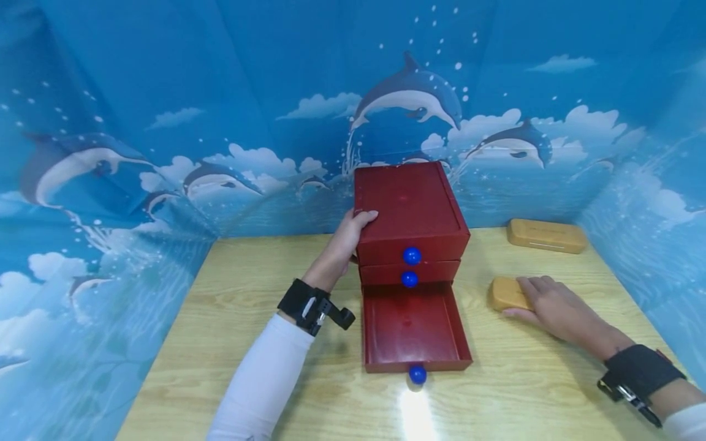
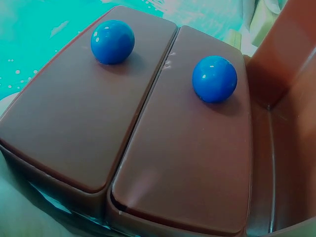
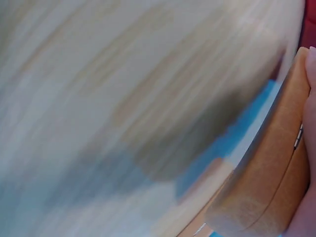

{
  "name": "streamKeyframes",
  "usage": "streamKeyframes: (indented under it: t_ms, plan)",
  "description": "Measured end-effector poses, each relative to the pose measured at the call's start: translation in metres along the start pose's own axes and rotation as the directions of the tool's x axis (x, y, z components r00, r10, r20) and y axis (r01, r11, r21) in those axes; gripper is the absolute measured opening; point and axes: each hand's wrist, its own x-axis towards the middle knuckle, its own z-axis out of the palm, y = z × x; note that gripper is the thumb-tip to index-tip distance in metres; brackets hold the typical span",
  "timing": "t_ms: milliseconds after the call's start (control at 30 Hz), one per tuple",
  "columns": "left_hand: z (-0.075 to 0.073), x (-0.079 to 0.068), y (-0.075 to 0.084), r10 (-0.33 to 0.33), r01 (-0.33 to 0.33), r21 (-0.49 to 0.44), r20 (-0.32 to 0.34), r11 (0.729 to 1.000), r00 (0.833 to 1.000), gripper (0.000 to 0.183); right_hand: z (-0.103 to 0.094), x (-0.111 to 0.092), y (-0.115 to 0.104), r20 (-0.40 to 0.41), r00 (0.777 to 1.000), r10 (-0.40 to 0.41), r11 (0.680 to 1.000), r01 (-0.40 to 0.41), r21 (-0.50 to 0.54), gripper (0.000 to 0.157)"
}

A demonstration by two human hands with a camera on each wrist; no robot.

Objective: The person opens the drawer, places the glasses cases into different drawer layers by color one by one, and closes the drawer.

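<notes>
A red drawer cabinet [image 1: 408, 202] with blue ball knobs stands on the table, its bottom drawer [image 1: 410, 324] pulled out and bare inside. My left hand [image 1: 346, 237] holds the cabinet's left side, thumb over the top edge and the other fingers mostly hidden. In the left wrist view, the two upper drawer fronts [image 2: 187, 148] are closed. To the right, my right hand [image 1: 557, 306] grips a tan glasses case [image 1: 507, 294], fingers over its top and thumb along the near side. Its small metal hinge shows in the right wrist view; whether the case touches the table I cannot tell.
A second tan case [image 1: 546, 236] lies at the back right of the wooden table [image 1: 237, 318]. Blue dolphin-print cloth [image 1: 276, 73] hangs behind the table and along both sides.
</notes>
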Motion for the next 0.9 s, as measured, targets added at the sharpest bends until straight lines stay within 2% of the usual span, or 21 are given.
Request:
streamKeyframes:
  t_ms: [167, 333, 433, 600, 733, 900]
  plan:
    - [0.001, 0.0, 0.0, -0.006, 0.006, 0.004, 0.003, 1.0, 1.0, 0.064, -0.008, 0.007, -0.016, -0.029, 0.999, -0.027, 1.0, 0.027, 0.005, 0.075]
    - [0.002, -0.001, 0.0, -0.01, 0.01, 0.009, 0.002, 1.0, 1.0, 0.065, -0.021, 0.017, -0.031, -0.073, 0.991, -0.108, 0.994, 0.107, -0.019, 0.078]
    - [0.003, -0.001, 0.0, -0.011, 0.011, 0.006, 0.0, 1.0, 1.0, 0.064, -0.031, 0.023, -0.043, -0.122, 0.975, -0.185, 0.983, 0.182, -0.032, 0.078]
    - [0.003, -0.001, 0.001, -0.009, 0.009, 0.002, -0.013, 1.0, 1.0, 0.064, -0.045, 0.04, -0.07, -0.188, 0.933, -0.306, 0.952, 0.297, -0.075, 0.081]
    - [0.002, -0.002, 0.001, -0.007, 0.007, 0.0, -0.02, 1.0, 1.0, 0.065, -0.055, 0.054, -0.094, -0.18, 0.909, -0.376, 0.926, 0.367, -0.084, 0.079]
    - [0.002, -0.001, 0.001, -0.004, 0.004, -0.014, -0.016, 1.0, 1.0, 0.065, -0.059, 0.069, -0.118, -0.138, 0.894, -0.427, 0.904, 0.42, -0.08, 0.076]
